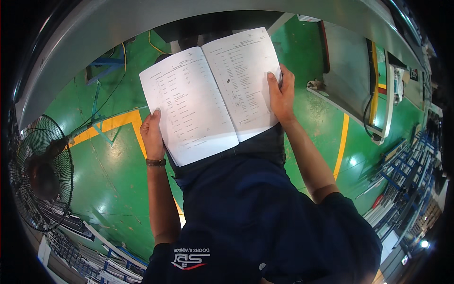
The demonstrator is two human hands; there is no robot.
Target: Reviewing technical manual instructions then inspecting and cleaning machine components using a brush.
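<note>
An open booklet with white printed pages lies spread in front of my body, tilted a little. Its two pages carry lists of text with small drawings. My left hand grips the outer edge of the left page, thumb on top, a dark band on the wrist. At the right page's outer edge my right hand pinches the paper, its thumb over the print. The fingers under the pages are partly hidden.
A black-caged fan stands at the left. Racks of long metal profiles are at the lower right, more profiles at the lower left. A grey bench edge spans the top. Yellow lines mark the green floor.
</note>
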